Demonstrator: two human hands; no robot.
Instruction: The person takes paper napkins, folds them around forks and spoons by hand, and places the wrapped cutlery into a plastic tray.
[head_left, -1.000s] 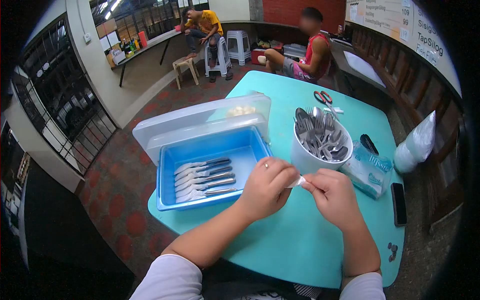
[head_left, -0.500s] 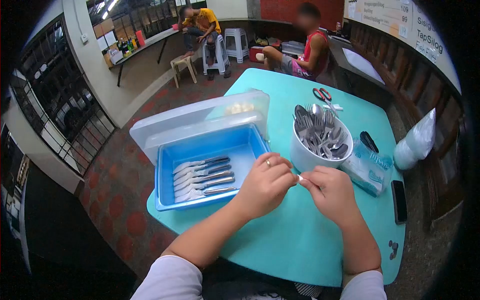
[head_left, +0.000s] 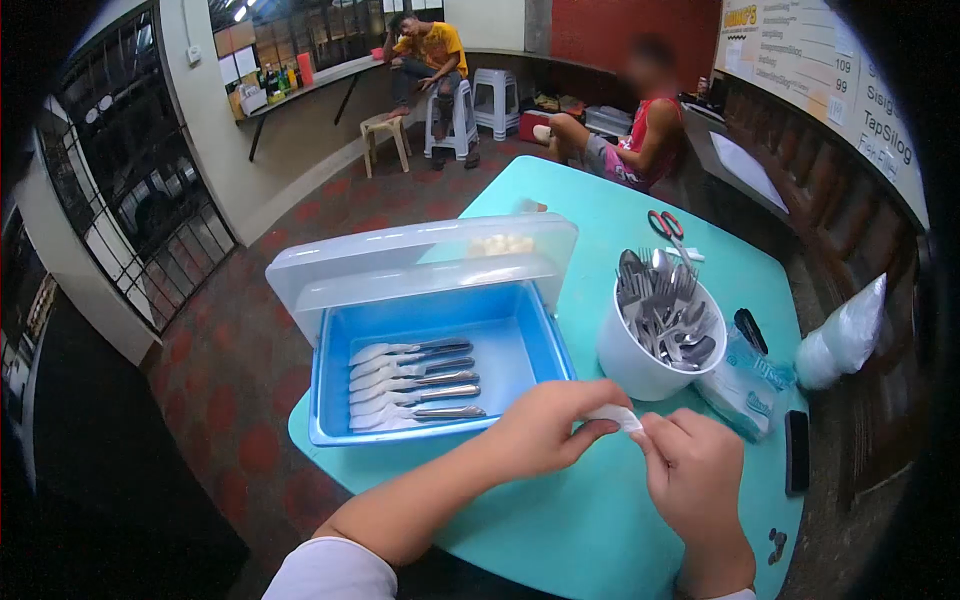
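Observation:
Between my hands is a strip of white tissue (head_left: 615,415), its end twisted. My left hand (head_left: 555,425) pinches one side of it between thumb and fingers. My right hand (head_left: 697,465) has its fingers closed on the other end. Whether cutlery lies inside the tissue cannot be seen. To the left, a blue tray (head_left: 510,320) contains several sets of cutlery (head_left: 415,378) with metal handles bare and the other ends wrapped in tissue. Just beyond my hands stands a white tub (head_left: 630,365) full of loose spoons and forks (head_left: 665,310).
A clear lid (head_left: 400,245) leans up behind the tray. On the turquoise table (head_left: 560,530) lie red-handled scissors (head_left: 668,228), a tissue pack (head_left: 748,395), a phone (head_left: 797,453) and coins (head_left: 777,545). Two people (head_left: 435,50) (head_left: 655,130) sit beyond.
My hands have moved lower and slightly right in view, and more of the white tissue shows between them. The camera view has shifted; the tray and tub look unchanged.

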